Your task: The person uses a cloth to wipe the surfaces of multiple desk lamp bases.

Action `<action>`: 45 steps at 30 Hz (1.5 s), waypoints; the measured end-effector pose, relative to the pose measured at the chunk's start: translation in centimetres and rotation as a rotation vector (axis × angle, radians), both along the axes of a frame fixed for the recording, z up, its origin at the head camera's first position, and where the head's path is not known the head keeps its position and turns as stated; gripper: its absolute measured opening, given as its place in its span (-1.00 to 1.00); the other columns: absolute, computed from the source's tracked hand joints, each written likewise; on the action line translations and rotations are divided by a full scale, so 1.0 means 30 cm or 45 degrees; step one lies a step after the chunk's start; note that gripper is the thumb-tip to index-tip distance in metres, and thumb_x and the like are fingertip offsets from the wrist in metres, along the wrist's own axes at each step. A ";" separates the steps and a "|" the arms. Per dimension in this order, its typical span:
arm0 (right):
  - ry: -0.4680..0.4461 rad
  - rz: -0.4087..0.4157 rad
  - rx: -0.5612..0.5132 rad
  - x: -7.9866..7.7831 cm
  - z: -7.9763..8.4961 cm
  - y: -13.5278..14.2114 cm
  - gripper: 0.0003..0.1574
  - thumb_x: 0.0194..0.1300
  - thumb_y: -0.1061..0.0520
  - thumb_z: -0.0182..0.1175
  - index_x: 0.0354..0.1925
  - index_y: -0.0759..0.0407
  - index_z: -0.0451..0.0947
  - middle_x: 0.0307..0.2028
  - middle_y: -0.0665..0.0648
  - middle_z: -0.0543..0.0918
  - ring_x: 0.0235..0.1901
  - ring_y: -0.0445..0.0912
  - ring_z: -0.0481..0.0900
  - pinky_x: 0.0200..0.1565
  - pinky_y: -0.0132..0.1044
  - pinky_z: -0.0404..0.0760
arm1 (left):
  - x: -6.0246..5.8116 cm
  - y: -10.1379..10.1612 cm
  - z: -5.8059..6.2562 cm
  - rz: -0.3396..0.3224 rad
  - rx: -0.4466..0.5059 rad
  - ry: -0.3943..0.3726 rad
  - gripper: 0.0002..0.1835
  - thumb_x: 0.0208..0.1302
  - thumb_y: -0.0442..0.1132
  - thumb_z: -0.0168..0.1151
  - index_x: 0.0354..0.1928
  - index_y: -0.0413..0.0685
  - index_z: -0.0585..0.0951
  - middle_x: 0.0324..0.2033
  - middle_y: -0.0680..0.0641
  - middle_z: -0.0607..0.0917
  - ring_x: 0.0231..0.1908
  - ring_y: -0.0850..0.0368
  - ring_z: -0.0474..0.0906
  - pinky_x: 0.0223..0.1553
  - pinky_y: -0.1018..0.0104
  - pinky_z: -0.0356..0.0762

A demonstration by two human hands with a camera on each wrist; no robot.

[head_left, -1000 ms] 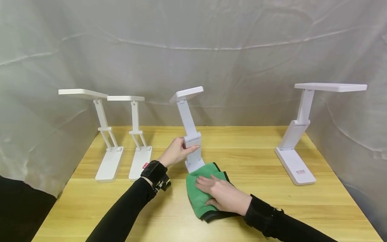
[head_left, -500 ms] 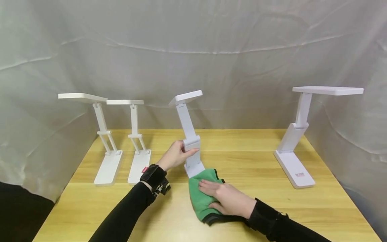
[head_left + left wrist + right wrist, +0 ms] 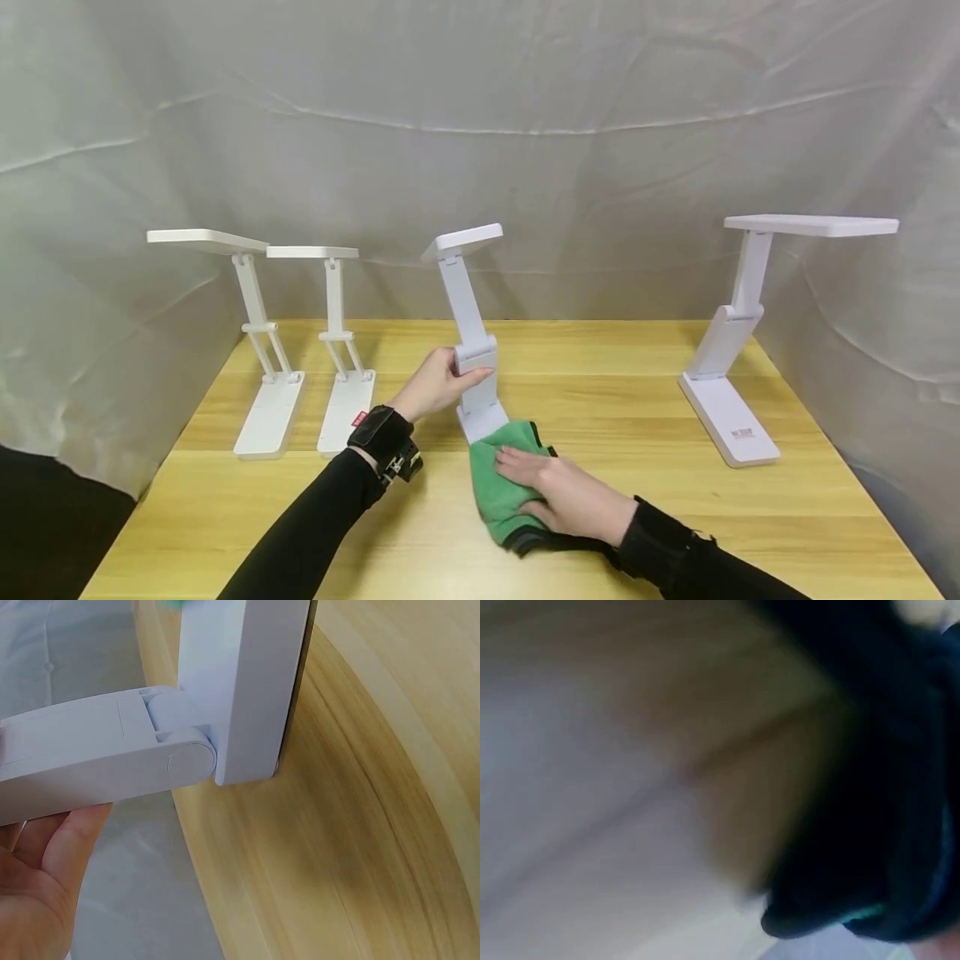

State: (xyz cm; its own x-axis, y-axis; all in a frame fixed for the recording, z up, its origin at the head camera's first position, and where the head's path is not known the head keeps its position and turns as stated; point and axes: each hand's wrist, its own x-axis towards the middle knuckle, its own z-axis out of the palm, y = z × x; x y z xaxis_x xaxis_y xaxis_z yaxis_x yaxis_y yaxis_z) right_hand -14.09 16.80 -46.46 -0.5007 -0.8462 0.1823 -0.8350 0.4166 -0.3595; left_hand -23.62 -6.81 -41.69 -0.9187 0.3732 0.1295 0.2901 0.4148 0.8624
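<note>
A white folding desk lamp [image 3: 480, 387] stands at mid-table with its hinged arm raised and its head tilted. My left hand [image 3: 435, 387] grips the lower arm segment at the middle joint, thumb across the front. In the left wrist view, fingers [image 3: 71, 847] lie under that white arm segment, beside the hinge to the base. A green cloth [image 3: 495, 492] with black edging covers the front of the lamp's base. My right hand [image 3: 570, 492] rests on the cloth, fingers extended over it and pressing down. The right wrist view is blurred, with the cloth's dark edging [image 3: 870, 825] at right.
Two white lamps stand unfolded at left, the outer lamp [image 3: 273, 412] and the inner lamp [image 3: 348, 408]. Another lamp [image 3: 727, 417] stands at right. A pale fabric backdrop [image 3: 525, 192] rises behind the wooden table [image 3: 615, 383].
The right hand and cloth have slid slightly toward me and to the right along the base, baring more of it. The left hand keeps its grip. The view has tilted a little.
</note>
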 end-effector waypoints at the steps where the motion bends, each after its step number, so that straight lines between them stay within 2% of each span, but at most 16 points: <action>1: -0.003 -0.004 0.019 -0.003 -0.001 -0.013 -0.24 0.16 0.09 0.33 0.29 0.23 0.33 0.29 0.20 0.37 0.30 0.01 0.26 0.19 -0.09 0.39 | -0.001 0.000 0.000 -0.002 -0.005 0.003 -0.69 0.23 -0.07 0.27 -0.10 -0.13 0.61 -0.19 -0.12 0.71 -0.20 0.04 0.65 -0.15 0.15 0.63; 3: -0.018 -0.007 0.050 -0.010 0.000 -0.032 -0.15 0.18 -0.05 0.30 0.33 0.25 0.27 0.33 0.22 0.31 0.34 0.04 0.19 0.23 -0.09 0.34 | -0.002 0.002 -0.001 -0.005 -0.012 0.007 -0.69 0.23 -0.06 0.27 -0.10 -0.12 0.61 -0.20 -0.10 0.71 -0.21 0.06 0.65 -0.16 0.17 0.63; 5: -0.020 -0.003 0.049 -0.017 0.006 -0.039 -0.16 0.15 -0.04 0.32 0.30 0.25 0.31 0.31 0.22 0.34 0.32 0.03 0.22 0.22 -0.09 0.36 | -0.003 0.004 -0.003 -0.011 -0.009 0.010 -0.69 0.23 -0.07 0.27 -0.10 -0.12 0.61 -0.19 -0.10 0.71 -0.21 0.06 0.65 -0.16 0.17 0.63; 10: -0.052 0.002 0.005 -0.016 0.029 -0.005 -0.38 0.03 0.36 0.34 0.13 0.20 0.52 0.12 0.15 0.55 0.18 -0.05 0.43 0.12 -0.16 0.47 | -0.001 0.009 -0.004 0.003 0.026 -0.003 -0.69 0.21 -0.10 0.29 -0.09 -0.14 0.61 -0.18 -0.13 0.71 -0.19 0.02 0.65 -0.15 0.13 0.62; 13: -0.095 -0.058 -0.005 0.001 0.037 0.012 -0.38 -0.02 0.46 0.30 0.07 0.19 0.57 0.06 0.13 0.60 0.13 -0.07 0.48 0.09 -0.16 0.49 | 0.008 0.013 0.001 0.048 0.027 -0.011 -0.70 0.21 -0.10 0.29 -0.10 -0.13 0.62 -0.19 -0.12 0.71 -0.20 0.03 0.65 -0.15 0.14 0.63; 16: -0.075 -0.167 0.049 0.029 0.039 -0.009 -0.40 0.09 0.21 0.35 0.14 0.24 0.50 0.12 0.20 0.54 0.17 -0.02 0.44 0.08 -0.12 0.50 | 0.022 0.015 0.004 0.096 0.024 -0.010 -0.70 0.22 -0.09 0.28 -0.11 -0.12 0.62 -0.19 -0.11 0.71 -0.21 0.05 0.65 -0.17 0.18 0.63; 20: 0.024 -0.309 0.154 0.058 0.043 -0.079 -0.15 0.10 -0.13 0.35 0.22 0.31 0.40 0.22 0.31 0.43 0.23 0.09 0.36 0.03 -0.03 0.54 | 0.042 0.013 0.004 0.161 0.013 0.026 -0.68 0.22 -0.06 0.28 -0.10 -0.12 0.62 -0.20 -0.12 0.71 -0.22 0.06 0.65 -0.19 0.19 0.64; 23: 0.100 -0.359 0.199 0.061 0.047 -0.118 -0.13 0.09 -0.17 0.34 0.21 0.32 0.40 0.23 0.32 0.43 0.24 0.12 0.35 -0.03 0.03 0.57 | 0.055 0.010 0.002 0.222 0.027 0.050 -0.69 0.22 -0.08 0.29 -0.10 -0.13 0.61 -0.22 -0.12 0.71 -0.23 0.06 0.65 -0.19 0.17 0.64; 27: 0.193 -0.344 0.240 0.050 0.043 -0.115 -0.24 0.12 -0.06 0.31 0.18 0.32 0.42 0.21 0.31 0.45 0.23 0.10 0.36 0.01 0.14 0.51 | 0.077 0.011 -0.003 0.295 0.037 0.120 -0.69 0.23 -0.11 0.28 -0.13 -0.20 0.61 -0.25 -0.16 0.71 -0.28 0.05 0.66 -0.27 0.20 0.65; 30: 0.211 -0.294 0.236 0.035 0.040 -0.080 -0.33 0.11 0.09 0.30 0.17 0.31 0.45 0.19 0.30 0.47 0.21 0.09 0.39 0.07 0.19 0.44 | 0.099 0.015 -0.007 0.344 -0.037 0.221 -0.68 0.25 -0.09 0.25 -0.20 -0.26 0.63 -0.35 -0.19 0.72 -0.41 0.08 0.66 -0.43 0.32 0.64; 33: 0.164 -0.217 0.197 0.014 0.047 -0.039 -0.39 0.07 0.22 0.30 0.14 0.27 0.49 0.16 0.29 0.51 0.17 0.07 0.43 0.08 0.13 0.46 | 0.118 0.013 -0.007 0.370 -0.155 0.325 -0.68 0.23 -0.10 0.24 -0.30 -0.29 0.63 -0.48 -0.17 0.71 -0.54 0.12 0.62 -0.59 0.39 0.57; 36: 0.051 -0.176 0.145 -0.010 0.067 -0.007 -0.43 0.02 0.33 0.27 0.09 0.23 0.55 0.11 0.24 0.55 0.13 0.02 0.47 0.08 0.04 0.49 | 0.128 0.004 0.007 0.350 -0.234 0.358 -0.71 0.16 -0.12 0.26 -0.28 -0.27 0.61 -0.49 -0.13 0.69 -0.56 0.15 0.59 -0.59 0.37 0.55; 39: -0.041 -0.205 0.111 -0.030 0.086 0.005 -0.45 -0.02 0.39 0.24 0.03 0.22 0.59 0.06 0.21 0.58 0.07 -0.01 0.51 0.01 -0.11 0.56 | 0.122 0.000 0.026 0.261 -0.194 0.304 -0.68 0.12 -0.17 0.26 -0.13 -0.23 0.58 -0.32 -0.11 0.69 -0.37 0.12 0.62 -0.37 0.29 0.61; 42: 0.005 -0.269 0.155 -0.040 0.087 -0.015 -0.47 0.04 0.31 0.27 0.06 0.26 0.56 0.07 0.25 0.58 0.07 0.04 0.52 -0.03 -0.12 0.59 | 0.113 0.003 0.038 0.140 -0.104 0.197 -0.65 0.22 -0.22 0.18 0.03 -0.20 0.53 -0.12 -0.13 0.67 -0.13 0.05 0.60 -0.11 0.16 0.60; 44: 0.095 -0.321 0.220 -0.044 0.074 -0.047 -0.42 0.10 0.18 0.31 0.12 0.30 0.51 0.12 0.28 0.54 0.11 0.09 0.49 0.01 -0.04 0.56 | 0.110 0.009 0.038 0.088 -0.063 0.128 -0.65 0.30 -0.24 0.09 0.09 -0.21 0.48 -0.05 -0.17 0.64 -0.04 0.01 0.57 -0.02 0.10 0.56; 45: 0.146 -0.348 0.251 -0.046 0.065 -0.068 -0.38 0.13 0.11 0.32 0.14 0.32 0.48 0.15 0.30 0.52 0.13 0.11 0.47 0.02 0.01 0.55 | 0.110 0.011 0.035 0.076 -0.063 0.108 -0.68 0.33 -0.25 0.05 0.07 -0.21 0.48 -0.06 -0.17 0.64 -0.04 0.00 0.57 -0.03 0.10 0.56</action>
State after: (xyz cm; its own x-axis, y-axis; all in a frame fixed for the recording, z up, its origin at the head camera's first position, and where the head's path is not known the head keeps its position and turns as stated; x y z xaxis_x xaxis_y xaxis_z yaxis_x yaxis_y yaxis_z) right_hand -15.48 14.77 -44.50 -0.6993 -0.7081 0.0973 -0.7132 0.6823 -0.1604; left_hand -20.33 -6.47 -40.63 -0.9259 0.3259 0.1909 0.3349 0.4748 0.8139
